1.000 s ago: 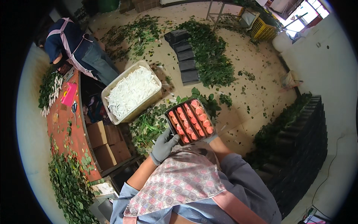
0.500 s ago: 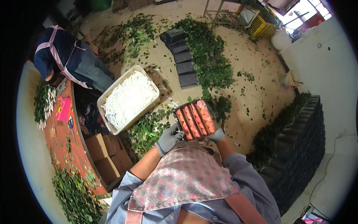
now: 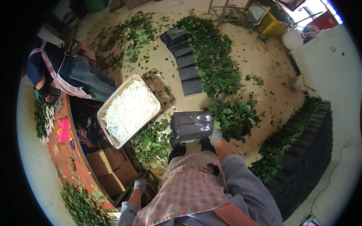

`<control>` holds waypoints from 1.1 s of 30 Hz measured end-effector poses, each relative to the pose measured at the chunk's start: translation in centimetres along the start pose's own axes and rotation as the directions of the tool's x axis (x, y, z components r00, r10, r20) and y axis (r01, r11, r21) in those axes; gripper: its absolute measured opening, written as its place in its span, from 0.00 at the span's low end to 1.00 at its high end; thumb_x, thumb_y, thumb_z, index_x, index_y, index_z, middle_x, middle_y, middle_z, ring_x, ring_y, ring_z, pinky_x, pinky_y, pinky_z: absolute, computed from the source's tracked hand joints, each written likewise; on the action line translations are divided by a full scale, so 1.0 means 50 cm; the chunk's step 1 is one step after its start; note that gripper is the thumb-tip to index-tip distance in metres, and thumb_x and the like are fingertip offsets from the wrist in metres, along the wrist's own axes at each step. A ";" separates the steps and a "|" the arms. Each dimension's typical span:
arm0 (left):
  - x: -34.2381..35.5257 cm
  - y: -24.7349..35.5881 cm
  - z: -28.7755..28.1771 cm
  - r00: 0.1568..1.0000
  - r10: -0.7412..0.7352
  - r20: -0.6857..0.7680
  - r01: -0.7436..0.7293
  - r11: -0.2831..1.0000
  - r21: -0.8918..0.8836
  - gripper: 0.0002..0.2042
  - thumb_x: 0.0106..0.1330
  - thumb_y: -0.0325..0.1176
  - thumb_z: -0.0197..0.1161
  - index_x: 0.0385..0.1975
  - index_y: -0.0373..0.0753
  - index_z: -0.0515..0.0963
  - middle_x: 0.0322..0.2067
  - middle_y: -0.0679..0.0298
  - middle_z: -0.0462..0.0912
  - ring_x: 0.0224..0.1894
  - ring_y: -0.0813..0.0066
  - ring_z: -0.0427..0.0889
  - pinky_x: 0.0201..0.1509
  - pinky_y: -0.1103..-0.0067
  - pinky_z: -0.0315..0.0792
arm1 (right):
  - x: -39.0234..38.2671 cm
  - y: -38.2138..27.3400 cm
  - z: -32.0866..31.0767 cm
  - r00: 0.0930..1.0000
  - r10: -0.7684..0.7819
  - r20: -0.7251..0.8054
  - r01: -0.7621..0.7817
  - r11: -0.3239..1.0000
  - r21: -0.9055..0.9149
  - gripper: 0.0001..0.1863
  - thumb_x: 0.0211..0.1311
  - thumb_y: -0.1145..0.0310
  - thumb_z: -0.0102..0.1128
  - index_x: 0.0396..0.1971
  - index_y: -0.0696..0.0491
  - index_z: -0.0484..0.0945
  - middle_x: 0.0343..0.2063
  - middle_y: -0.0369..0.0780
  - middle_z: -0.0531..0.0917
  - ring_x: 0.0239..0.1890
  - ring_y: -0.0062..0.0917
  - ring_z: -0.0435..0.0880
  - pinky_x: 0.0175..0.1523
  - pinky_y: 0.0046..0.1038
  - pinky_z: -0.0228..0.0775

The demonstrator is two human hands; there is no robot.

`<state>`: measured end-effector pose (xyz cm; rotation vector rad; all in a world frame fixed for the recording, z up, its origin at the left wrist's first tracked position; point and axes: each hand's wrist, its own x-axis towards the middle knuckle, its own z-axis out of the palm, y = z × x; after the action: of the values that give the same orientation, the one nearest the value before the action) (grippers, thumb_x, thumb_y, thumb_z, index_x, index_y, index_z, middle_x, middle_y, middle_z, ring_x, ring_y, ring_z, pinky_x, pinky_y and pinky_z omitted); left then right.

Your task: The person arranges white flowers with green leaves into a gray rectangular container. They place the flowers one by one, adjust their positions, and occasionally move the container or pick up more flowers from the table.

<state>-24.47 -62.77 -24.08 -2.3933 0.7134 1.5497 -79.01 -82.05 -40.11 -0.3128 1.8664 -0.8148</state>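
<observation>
My gloved right hand (image 3: 216, 136) is closed on the right end of a black plastic-wrapped flower package (image 3: 190, 126), held above the floor with leafy stems (image 3: 233, 116) sticking out to its right. The rose heads are out of sight. Low at the left, my gloved left hand (image 3: 139, 185) is away from the package, by a dark bar and the cardboard boxes (image 3: 109, 169); its fingers look curled, but what they hold is unclear.
A tub of white pieces (image 3: 129, 112), a red worktop (image 3: 69, 150) with scissors, and a co-worker (image 3: 62, 71) are left. Black bundles (image 3: 188, 73) lie on the leaf-strewn floor (image 3: 264, 60) ahead; stacked black bundles (image 3: 301, 162) line the right.
The package turned from showing coral rose heads to showing its dark wrapped side with stems rightward. My left hand let go and dropped down to the lower left.
</observation>
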 end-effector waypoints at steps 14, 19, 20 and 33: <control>-0.129 0.279 0.371 0.869 0.495 0.011 -0.487 0.851 0.194 0.24 0.69 0.44 0.62 0.60 0.37 0.78 0.49 0.40 0.84 0.54 0.45 0.84 0.56 0.63 0.78 | 0.146 -0.165 -0.153 0.872 0.353 0.339 -0.278 0.927 -0.252 0.15 0.67 0.59 0.64 0.42 0.55 0.81 0.19 0.37 0.77 0.17 0.32 0.74 0.28 0.36 0.72; -0.118 0.260 0.371 0.910 0.366 -0.194 -0.411 0.858 -0.310 0.23 0.69 0.38 0.64 0.58 0.28 0.78 0.37 0.53 0.89 0.38 0.70 0.87 0.45 0.76 0.79 | 0.154 -0.102 -0.277 0.841 0.362 0.401 -0.019 0.762 -0.648 0.16 0.66 0.63 0.63 0.45 0.61 0.78 0.38 0.47 0.85 0.31 0.33 0.85 0.34 0.34 0.78; -0.119 0.243 0.381 0.920 0.339 -0.196 -0.386 0.868 -0.313 0.23 0.69 0.38 0.64 0.58 0.28 0.78 0.38 0.52 0.89 0.38 0.70 0.87 0.45 0.76 0.79 | 0.141 -0.106 -0.290 0.835 0.355 0.420 0.014 0.751 -0.660 0.19 0.66 0.62 0.63 0.49 0.62 0.78 0.39 0.47 0.85 0.32 0.33 0.86 0.36 0.35 0.79; 0.069 0.231 0.344 0.881 0.473 0.011 -0.471 0.879 -0.068 0.20 0.69 0.43 0.65 0.51 0.33 0.83 0.43 0.46 0.89 0.46 0.55 0.89 0.51 0.68 0.79 | 0.143 -0.210 -0.262 0.876 0.106 0.471 0.422 0.303 -0.854 0.25 0.59 0.52 0.61 0.53 0.51 0.85 0.52 0.51 0.86 0.52 0.46 0.85 0.58 0.42 0.76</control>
<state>-42.83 -66.56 -33.51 -2.3477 1.3434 1.7939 -95.33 -88.57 -35.13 -1.3661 1.6418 0.4079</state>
